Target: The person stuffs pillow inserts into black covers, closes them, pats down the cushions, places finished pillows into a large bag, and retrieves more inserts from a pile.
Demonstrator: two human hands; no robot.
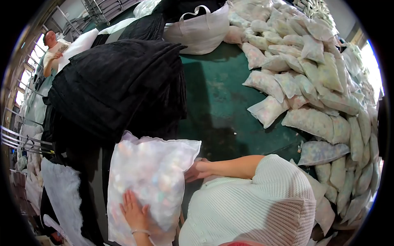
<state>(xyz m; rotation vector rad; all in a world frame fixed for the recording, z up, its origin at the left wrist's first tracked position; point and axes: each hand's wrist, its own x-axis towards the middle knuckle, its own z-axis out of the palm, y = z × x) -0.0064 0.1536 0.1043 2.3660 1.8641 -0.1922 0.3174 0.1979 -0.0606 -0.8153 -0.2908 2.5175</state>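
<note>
A plump white pillow (150, 168), its thin cover showing pastel-coloured filling inside, stands in front of me. Flat on its lower face lies my left hand (136, 211), fingers stretched and slightly spread, a bracelet at the wrist. My right hand (197, 170) is at the pillow's right edge with curled fingers, partly hidden behind that edge. The pillow's top edge looks flat and seamed, with a loose corner at the upper right.
A tall stack of black cloth (115, 78) stands beyond the pillow. Behind it is a white bag (199, 30) with handles. Many filled pillows (312, 86) are heaped on the green table (217, 90) at right. Another person (53, 49) stands far left, beside white material.
</note>
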